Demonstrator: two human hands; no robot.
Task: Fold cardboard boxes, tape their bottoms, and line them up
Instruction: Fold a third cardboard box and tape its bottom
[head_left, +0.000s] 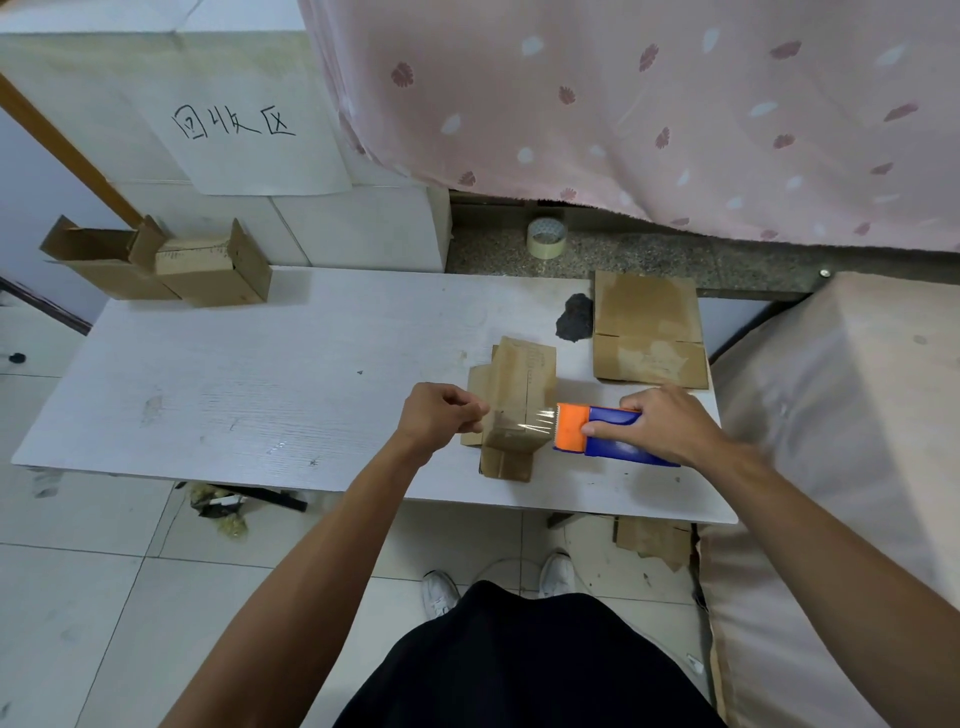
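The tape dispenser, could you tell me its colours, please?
The dispenser is blue with an orange cutter end; head view.

Light was soft and even, faint shadow under the table (208, 389) toward 7 o'clock, lines bowed at 9 and 3 o'clock

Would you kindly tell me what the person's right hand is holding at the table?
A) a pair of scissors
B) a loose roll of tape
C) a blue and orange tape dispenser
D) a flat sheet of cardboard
C: the right hand grips the blue and orange tape dispenser, whose orange cutter end sits at the cardboard box, with clear tape stretched across the box.
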